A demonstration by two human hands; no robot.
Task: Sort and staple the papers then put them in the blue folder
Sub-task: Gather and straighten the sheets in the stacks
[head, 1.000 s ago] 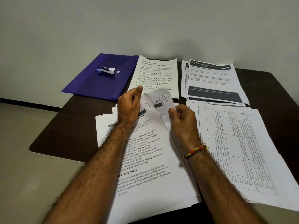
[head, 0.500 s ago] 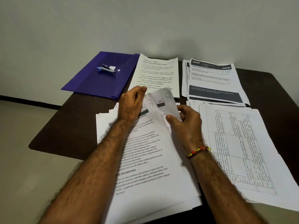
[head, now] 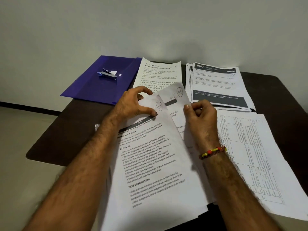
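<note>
A stack of printed sheets [head: 155, 164] lies in front of me on the dark table [head: 70, 127]. My left hand [head: 133, 104] pinches the raised top corner of the front sheet, marked with a circled number. My right hand [head: 200, 114] pinches the lifted edge of the sheet behind it [head: 175, 95], also marked with a circled number. The blue folder [head: 100, 87] lies at the far left with a small stapler [head: 107, 75] resting on it.
A single sheet titled with a task ID [head: 158, 75] lies next to the folder. A pile with dark headers [head: 218, 85] sits at the far right. A table-printed sheet [head: 255, 155] covers the near right. The table's left edge is close to my left forearm.
My hands have spread the two top corners apart: the left hand pulled its sheet left and down, the right hand shifted right along the second sheet's edge.
</note>
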